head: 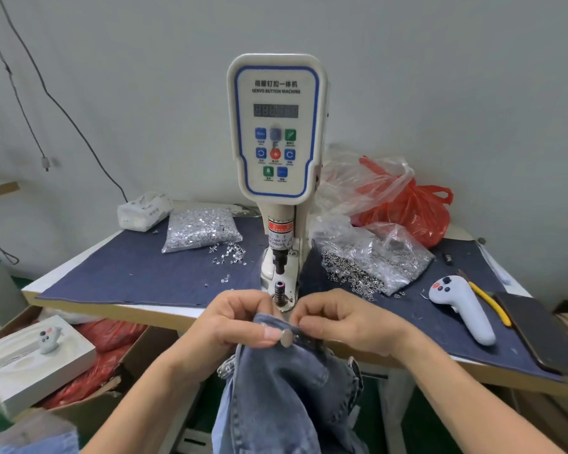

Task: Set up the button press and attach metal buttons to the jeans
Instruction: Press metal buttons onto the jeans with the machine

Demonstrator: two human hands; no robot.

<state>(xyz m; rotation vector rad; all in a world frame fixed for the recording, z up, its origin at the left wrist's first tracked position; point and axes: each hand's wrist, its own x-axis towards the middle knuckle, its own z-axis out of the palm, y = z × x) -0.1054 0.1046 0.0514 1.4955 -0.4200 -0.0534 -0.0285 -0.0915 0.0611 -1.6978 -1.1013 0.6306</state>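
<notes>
The white servo button press (276,126) stands at the middle of the table, its lower die (280,288) just beyond my hands. Blue jeans (286,394) hang from the table's front edge. My left hand (240,322) grips the waistband on the left. My right hand (335,319) pinches the waistband on the right. A round metal button (287,338) sits on the waistband between my thumbs. A bag of silver tacks (200,229) lies left of the press. An open bag of button caps (374,260) lies to its right.
A dark blue cloth (138,270) covers the table. A grey handheld controller (463,309), yellow-handled pliers (489,301) and a dark phone (538,332) lie at the right. Red and clear plastic bags (407,204) sit behind. Cardboard boxes (89,407) and a white box (36,358) stand at lower left.
</notes>
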